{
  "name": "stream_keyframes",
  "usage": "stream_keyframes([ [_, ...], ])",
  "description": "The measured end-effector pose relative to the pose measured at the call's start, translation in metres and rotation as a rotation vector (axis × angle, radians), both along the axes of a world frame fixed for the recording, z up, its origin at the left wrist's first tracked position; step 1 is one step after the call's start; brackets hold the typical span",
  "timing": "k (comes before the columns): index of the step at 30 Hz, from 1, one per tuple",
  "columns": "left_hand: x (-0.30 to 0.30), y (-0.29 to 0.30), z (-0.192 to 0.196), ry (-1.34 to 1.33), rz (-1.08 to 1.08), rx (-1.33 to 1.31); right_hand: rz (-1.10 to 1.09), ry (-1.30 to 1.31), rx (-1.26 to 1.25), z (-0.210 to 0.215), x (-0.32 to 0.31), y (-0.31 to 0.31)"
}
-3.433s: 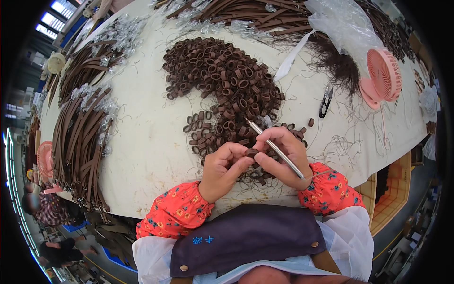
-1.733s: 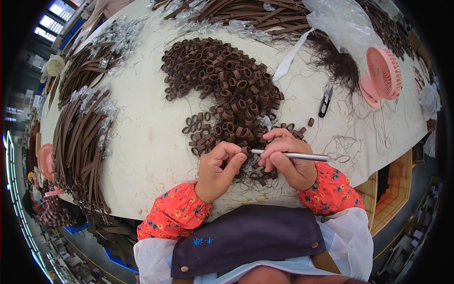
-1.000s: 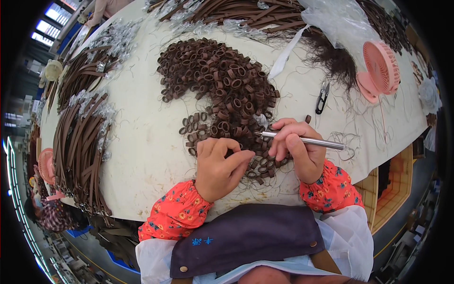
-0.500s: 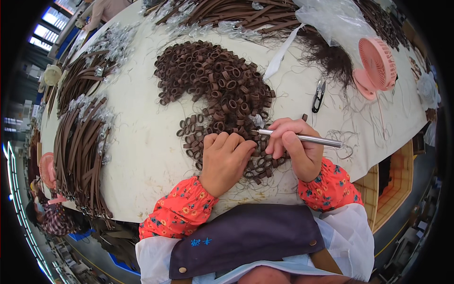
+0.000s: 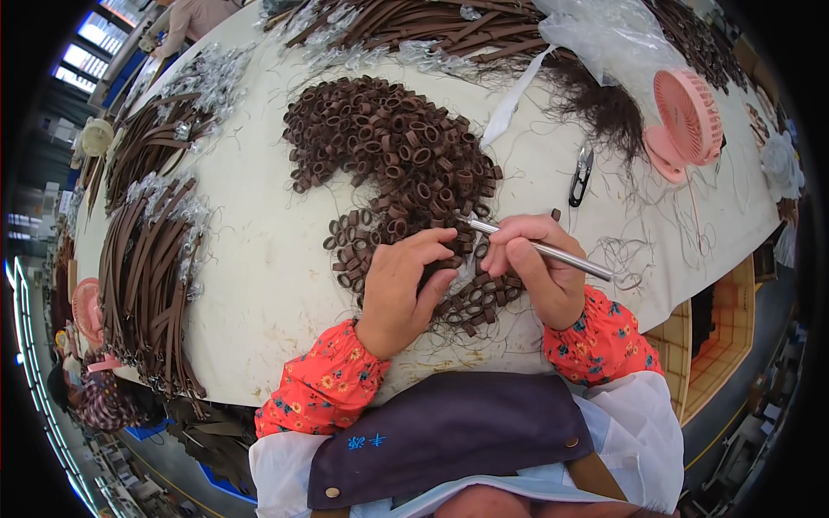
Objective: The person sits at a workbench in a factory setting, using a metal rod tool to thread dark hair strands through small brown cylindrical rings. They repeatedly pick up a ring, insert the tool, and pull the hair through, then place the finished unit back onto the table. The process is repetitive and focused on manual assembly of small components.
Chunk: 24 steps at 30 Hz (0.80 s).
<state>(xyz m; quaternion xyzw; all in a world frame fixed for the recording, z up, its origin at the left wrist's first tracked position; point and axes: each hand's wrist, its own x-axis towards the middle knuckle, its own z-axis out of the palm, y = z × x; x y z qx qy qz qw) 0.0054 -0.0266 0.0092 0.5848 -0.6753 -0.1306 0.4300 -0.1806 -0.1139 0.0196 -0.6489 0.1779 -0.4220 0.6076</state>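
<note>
My right hand [image 5: 542, 268] grips a slim silver pen-like tool [image 5: 589, 265], its narrow tip pointing up and left at the lower part of a heap of small brown strap loops [image 5: 380, 129]. A bit of whitish, see-through material shows just below those fingertips. Over the loose loops at the heap's lower end is my left hand [image 5: 399, 289], thumb and index finger spread apart. Loops show in the gap between them, and I make out nothing held there. More loops [image 5: 477, 302] lie scattered between my two hands.
Black-handled thread snips [image 5: 581, 177] lie right of the heap, near a pink fan [image 5: 686, 121]. Bundles of brown straps [image 5: 147, 285] line the left side, with more straps [image 5: 449, 26] at the far edge. Clear plastic [image 5: 604, 43] and dark thread tangles [image 5: 600, 99] sit far right.
The left thumb and fingers have opened from a closed pinch, and that hand has shifted slightly left. In my right hand the tool has tilted more steeply, its tip rising up and left.
</note>
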Motion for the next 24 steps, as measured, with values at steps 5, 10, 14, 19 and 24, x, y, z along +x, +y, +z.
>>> stream_keyframes([
  [5, -0.002, 0.014, -0.008, 0.198, -0.086, -0.005, 0.019, 0.211, -0.301, 0.001, 0.009, 0.001],
  [10, 0.000, 0.016, -0.013, 0.130, -0.091, -0.084, 0.057, 0.243, -0.203, -0.005, 0.011, 0.006],
  [14, -0.002, 0.020, -0.014, 0.272, -0.081, 0.041, 0.077, 0.208, -0.153, -0.007, 0.010, 0.004],
  [19, -0.002, 0.017, -0.011, 0.523, -0.139, 0.139, 0.043, 0.259, -0.227, -0.001, 0.009, 0.005],
  [24, 0.011, 0.012, -0.010, 0.613, -0.198, 0.254, -0.035, 0.245, -0.376, 0.002, 0.010, 0.004],
])
